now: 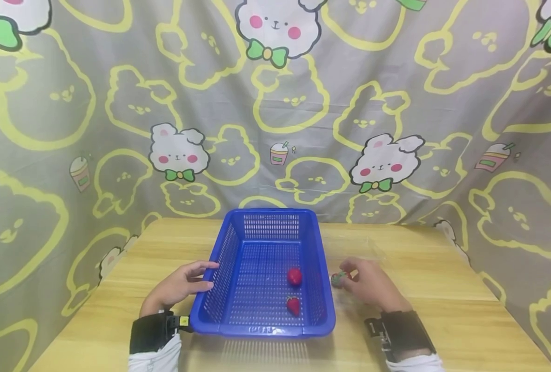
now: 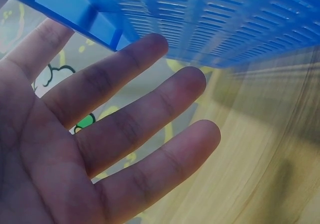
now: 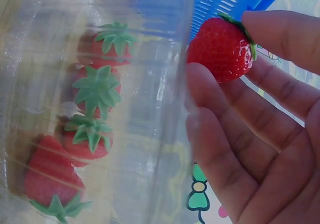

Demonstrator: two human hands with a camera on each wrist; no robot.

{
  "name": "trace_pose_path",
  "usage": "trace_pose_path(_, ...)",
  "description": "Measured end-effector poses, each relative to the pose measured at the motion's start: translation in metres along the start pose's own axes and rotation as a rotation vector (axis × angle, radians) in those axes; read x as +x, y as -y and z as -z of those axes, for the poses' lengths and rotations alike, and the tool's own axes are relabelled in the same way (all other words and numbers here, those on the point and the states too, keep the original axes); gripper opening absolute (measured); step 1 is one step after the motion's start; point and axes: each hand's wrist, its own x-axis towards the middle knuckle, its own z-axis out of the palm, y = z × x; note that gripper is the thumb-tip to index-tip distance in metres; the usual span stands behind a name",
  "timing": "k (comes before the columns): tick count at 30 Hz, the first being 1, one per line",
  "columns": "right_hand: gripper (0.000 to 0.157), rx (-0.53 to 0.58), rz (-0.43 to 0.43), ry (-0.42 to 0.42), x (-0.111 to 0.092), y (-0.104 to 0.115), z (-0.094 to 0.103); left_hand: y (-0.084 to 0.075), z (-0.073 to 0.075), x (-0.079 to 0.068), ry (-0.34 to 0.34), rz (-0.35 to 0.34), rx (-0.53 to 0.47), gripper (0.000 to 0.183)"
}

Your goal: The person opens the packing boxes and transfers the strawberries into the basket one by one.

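A blue plastic basket (image 1: 266, 330) with slotted walls stands on the wooden table. Inside lie a strawberry (image 1: 293, 306) with green leaves and a round red fruit (image 1: 294, 277), both towards the right wall. My left hand (image 1: 182, 283) is at the basket's left rim, its fingers extended and spread beside the outer wall in the left wrist view. Right of the basket, my right hand (image 1: 370, 284) pinches a glossy red strawberry (image 3: 220, 48) between thumb and fingers. Beside it, a clear plastic box (image 3: 150, 134) shows several more leafy strawberries (image 3: 97, 91) in a row.
The wooden tabletop (image 1: 443, 289) extends on both sides of the basket. Behind it hangs a grey curtain (image 1: 275, 181) with rabbit and yellow outline prints. In the head view the clear box (image 1: 354, 245) is faint against the wood, beyond my right hand.
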Motion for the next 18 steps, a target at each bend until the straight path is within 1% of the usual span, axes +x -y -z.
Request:
trace_pose_path(7, 0.021, -0.027, 0.033, -0.018, -0.0001, -0.0004, 0.0011, 0.0022, -0.0004, 0.0, -0.002, -0.003, 0.0, 0.052)
trace_pose_path(13, 0.023, -0.015, 0.029, -0.019, -0.0011, 0.002, 0.003, 0.0022, -0.0008, 0.0007, -0.007, -0.005, 0.007, 0.051)
trace_pose_path(18, 0.021, -0.009, 0.03, -0.018, -0.0014, 0.0051, 0.0034, 0.0017, -0.0009, -0.0001, -0.014, 0.004, 0.006, 0.051)
